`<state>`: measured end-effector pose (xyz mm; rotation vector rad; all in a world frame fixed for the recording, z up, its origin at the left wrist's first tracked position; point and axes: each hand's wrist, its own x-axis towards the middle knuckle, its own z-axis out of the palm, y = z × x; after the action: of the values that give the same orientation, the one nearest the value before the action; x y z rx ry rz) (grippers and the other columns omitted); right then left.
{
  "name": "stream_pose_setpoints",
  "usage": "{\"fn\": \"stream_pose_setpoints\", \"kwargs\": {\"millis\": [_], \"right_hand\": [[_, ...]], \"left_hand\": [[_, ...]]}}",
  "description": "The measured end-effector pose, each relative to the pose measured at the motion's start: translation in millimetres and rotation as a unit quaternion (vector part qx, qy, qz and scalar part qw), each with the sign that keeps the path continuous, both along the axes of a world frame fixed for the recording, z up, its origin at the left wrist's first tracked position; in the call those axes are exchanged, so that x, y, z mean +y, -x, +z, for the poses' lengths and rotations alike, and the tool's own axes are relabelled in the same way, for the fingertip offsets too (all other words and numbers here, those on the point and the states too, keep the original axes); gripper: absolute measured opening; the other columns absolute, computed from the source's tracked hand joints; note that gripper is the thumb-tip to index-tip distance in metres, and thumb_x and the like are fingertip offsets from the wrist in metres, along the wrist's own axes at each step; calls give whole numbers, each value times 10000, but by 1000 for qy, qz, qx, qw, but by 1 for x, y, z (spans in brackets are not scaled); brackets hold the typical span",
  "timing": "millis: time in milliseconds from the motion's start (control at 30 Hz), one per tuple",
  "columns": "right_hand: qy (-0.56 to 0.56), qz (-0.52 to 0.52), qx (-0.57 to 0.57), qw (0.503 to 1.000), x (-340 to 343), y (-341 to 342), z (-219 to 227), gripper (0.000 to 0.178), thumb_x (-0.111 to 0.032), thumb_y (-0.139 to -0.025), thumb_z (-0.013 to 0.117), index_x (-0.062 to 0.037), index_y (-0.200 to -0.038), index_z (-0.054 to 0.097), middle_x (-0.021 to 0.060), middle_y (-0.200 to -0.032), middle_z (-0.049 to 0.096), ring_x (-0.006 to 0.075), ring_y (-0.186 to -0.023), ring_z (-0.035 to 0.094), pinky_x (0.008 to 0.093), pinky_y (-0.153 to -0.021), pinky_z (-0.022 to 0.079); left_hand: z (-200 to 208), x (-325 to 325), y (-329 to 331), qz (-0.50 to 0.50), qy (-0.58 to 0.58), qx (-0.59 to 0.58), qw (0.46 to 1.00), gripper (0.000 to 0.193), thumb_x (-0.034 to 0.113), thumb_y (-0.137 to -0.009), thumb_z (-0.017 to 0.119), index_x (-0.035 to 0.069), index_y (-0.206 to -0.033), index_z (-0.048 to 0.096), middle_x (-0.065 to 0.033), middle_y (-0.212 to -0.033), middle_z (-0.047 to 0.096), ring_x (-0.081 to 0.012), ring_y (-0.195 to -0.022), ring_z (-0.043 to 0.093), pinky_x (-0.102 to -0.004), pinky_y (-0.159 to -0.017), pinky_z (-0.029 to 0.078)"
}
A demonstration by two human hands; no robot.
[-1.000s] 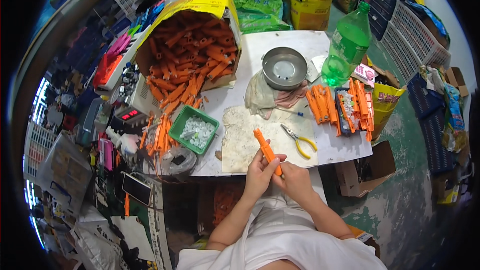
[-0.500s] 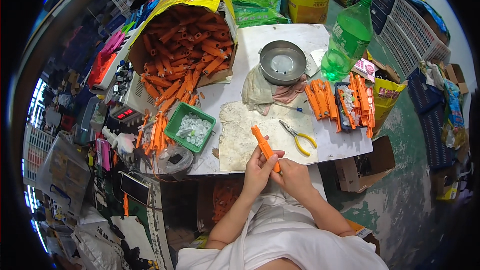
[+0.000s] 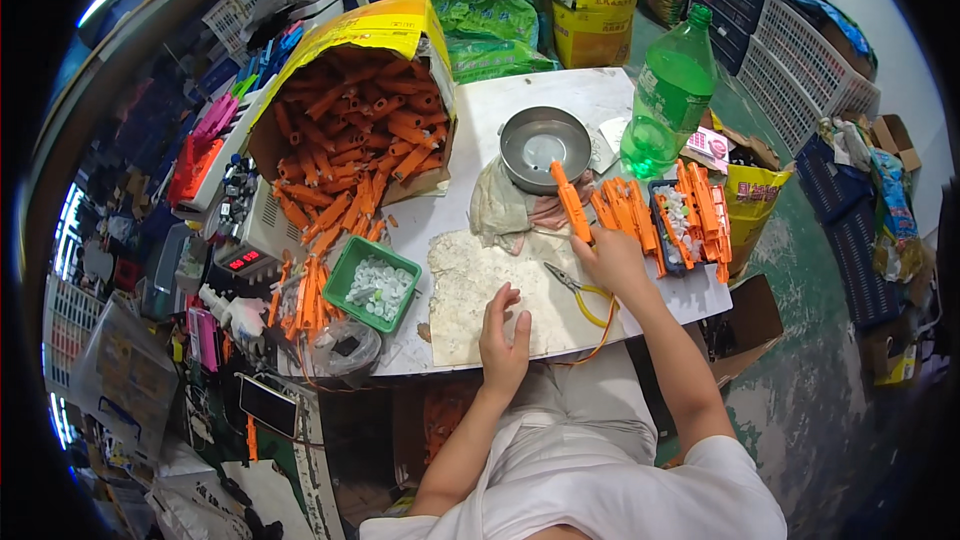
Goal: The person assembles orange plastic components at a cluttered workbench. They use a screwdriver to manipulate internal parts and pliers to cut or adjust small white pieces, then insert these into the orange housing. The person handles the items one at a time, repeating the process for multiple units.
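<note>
Presently, white tabletop (image 3: 470, 110): one, lower and farther left in your view than half a second ago. Its near edge runs just beyond your lap.
Carton (image 3: 360, 28): yellow-flapped, tipped, its mouth heaped with loose orange parts, upper left.
Mat (image 3: 458, 270): pale, stained, reaching the near edge; bare across its left and upper portions.
Metal bowl (image 3: 520, 145): round, grey, beside a crumpled cloth (image 3: 497, 205).
Left hand (image 3: 502, 345): yours, empty, thumb and fingers spread apart over the mat's near portion; half a second ago it shared the orange piece with the right.
Right hand (image 3: 615, 260): yours, now farther forward and to the right, fingers closed about the lower end of the orange piece.
Orange piece (image 3: 570, 202): long, slim, with a narrower tip, slanting away toward the bowl, just left of the lined-up orange parts (image 3: 625, 210); whether it touches anything beneath, you cannot tell.
Pliers (image 3: 570, 283): yellow-handled, on the mat, just below your right hand.
</note>
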<state>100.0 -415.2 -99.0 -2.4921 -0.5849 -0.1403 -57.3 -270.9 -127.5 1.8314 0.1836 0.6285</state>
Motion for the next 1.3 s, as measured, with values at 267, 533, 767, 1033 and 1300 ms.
{"fn": "stream_pose_setpoints", "kwargs": {"millis": [267,533,767,1033,1300], "right_hand": [[41,26,33,998,8,-10,4,426,-375,-808,552,20,-674,637,205,-603,591,361,-574,604,468,-580,476],[35,25,34,998,12,-10,0,404,-364,-795,574,17,-688,655,207,-605,596,365,-583,616,460,-592,494],[29,17,30,999,16,-8,-1,407,-368,-789,581,18,-686,657,208,-601,595,367,-584,616,458,-587,492],[26,9,21,999,16,-8,-4,399,-371,-787,594,12,-696,662,205,-604,596,366,-584,615,461,-587,489],[28,9,19,999,16,-6,0,395,-369,-782,594,11,-701,664,202,-603,597,363,-582,616,458,-587,491]], "left_hand": [[3,7,4,-14,-32,13,999,326,131,-907,538,-5,-1202,519,-153,-1100,589,-260,-1025,581,-346,-867,462],[5,7,5,-24,-29,27,999,258,110,-910,528,-2,-1140,567,-142,-1078,598,-245,-989,590,-322,-840,475],[4,7,7,-31,-26,43,998,229,99,-923,520,-15,-1113,579,-135,-1067,606,-205,-977,609,-290,-844,471],[3,7,6,-32,-40,44,998,220,101,-925,518,-10,-1101,590,-126,-1035,621,-192,-937,619,-281,-822,473],[3,6,6,-28,-45,26,998,213,99,-918,517,-6,-1084,599,-133,-1005,622,-221,-895,616,-295,-785,483]]}}
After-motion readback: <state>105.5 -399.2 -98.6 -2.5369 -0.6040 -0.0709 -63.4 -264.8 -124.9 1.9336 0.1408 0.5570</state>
